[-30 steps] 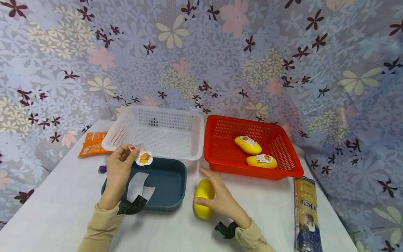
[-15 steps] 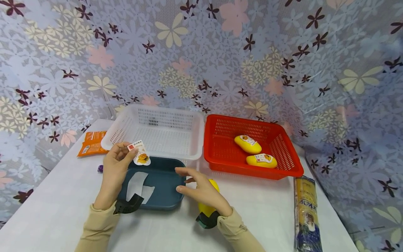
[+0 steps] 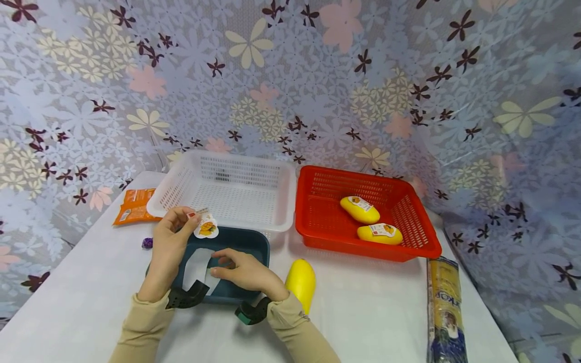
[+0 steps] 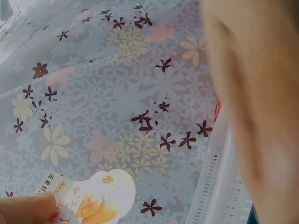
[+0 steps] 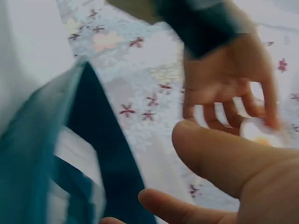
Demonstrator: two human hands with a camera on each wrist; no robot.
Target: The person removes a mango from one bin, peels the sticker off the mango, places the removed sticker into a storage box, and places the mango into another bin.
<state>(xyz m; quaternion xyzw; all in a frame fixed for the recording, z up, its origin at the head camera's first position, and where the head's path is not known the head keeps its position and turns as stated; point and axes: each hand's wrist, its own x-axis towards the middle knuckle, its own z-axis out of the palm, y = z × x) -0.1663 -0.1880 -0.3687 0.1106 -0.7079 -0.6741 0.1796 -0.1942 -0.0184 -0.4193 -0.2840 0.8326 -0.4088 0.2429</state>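
The left hand point(image 3: 170, 247) pinches a white sticker point(image 3: 206, 226) with a mango picture; the left wrist view shows its thumb against the sticker point(image 4: 100, 198). Over the dark teal tray point(image 3: 265, 252) is the right hand point(image 3: 247, 272), its fingers apart and nothing held. White paper pieces point(image 3: 195, 266) lie in the tray, close to the right fingertips. A yellow mango point(image 3: 300, 283) without a visible label rests on the table, right of the tray and partly behind the right sleeve.
Behind the tray stands a white basket point(image 3: 236, 222). The red basket point(image 3: 317, 241) holds two labelled mangoes point(image 3: 360, 209). An orange packet point(image 3: 136, 206) and a small purple item point(image 3: 147, 243) lie at left, a long yellow-blue packet point(image 3: 446, 307) at right.
The right hand has left the yellow mango and moved left over the tray. The left hand stays near the same spot, its sticker tilting slightly.
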